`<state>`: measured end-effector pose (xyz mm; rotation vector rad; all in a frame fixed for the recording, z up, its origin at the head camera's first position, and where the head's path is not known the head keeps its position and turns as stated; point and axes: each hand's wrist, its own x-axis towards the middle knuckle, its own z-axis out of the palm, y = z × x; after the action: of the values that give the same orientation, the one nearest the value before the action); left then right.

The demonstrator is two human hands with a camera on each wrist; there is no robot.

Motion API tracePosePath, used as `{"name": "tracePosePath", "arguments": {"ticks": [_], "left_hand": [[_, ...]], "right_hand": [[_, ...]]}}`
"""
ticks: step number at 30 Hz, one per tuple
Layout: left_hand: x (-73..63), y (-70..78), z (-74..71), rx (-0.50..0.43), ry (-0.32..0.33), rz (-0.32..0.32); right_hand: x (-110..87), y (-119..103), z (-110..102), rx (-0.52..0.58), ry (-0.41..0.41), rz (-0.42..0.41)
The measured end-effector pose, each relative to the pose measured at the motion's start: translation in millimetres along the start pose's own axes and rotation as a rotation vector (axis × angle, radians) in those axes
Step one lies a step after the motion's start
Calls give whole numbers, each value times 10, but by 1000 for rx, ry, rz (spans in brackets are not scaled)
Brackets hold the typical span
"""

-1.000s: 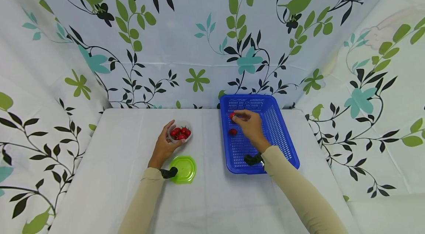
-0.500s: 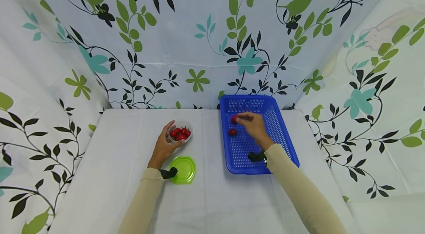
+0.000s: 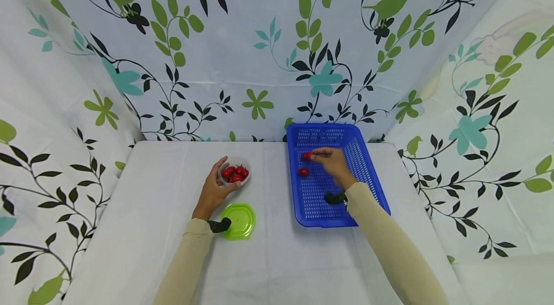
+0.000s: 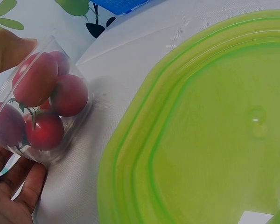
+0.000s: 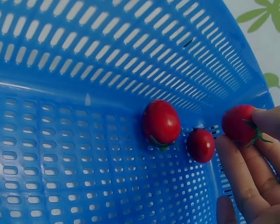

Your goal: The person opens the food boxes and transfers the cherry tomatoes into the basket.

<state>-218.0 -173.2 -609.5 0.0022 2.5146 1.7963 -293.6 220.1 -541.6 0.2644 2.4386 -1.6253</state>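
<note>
Right, near to far: green lid lies on the table by the left wrist, so mind that wrist; a careless drag could shift it. Left hand grips the cup of tomatoes, thumb opposite fingers. Go light there: clear wall looks thin, so steady it, don't squeeze. Blue basket sits well apart from the cup, to its right. Two loose tomatoes rest in it by the left wall. Right hand is in the basket, thumb and fingers clamped on the held tomato, stem side toward the palm. Good pinch; I'd go gentle since the skin may bruise, and steer clear of the loose pair, which would likely roll if nudged. Can't tell whether the held one touches the basket; head view's too small. Printed curtain behind doesn't matter.
</note>
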Motion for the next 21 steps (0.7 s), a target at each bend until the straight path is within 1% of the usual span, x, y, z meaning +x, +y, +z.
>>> {"name": "tracePosePath", "arguments": {"ticks": [10,21], "left_hand": [[4,10,-8,2,-1,1],[14,-4,-12,-7,-5,-8]], "right_hand": [[77,32,25,-9,-44,46],[106,68,62,-29,-63,49]]}}
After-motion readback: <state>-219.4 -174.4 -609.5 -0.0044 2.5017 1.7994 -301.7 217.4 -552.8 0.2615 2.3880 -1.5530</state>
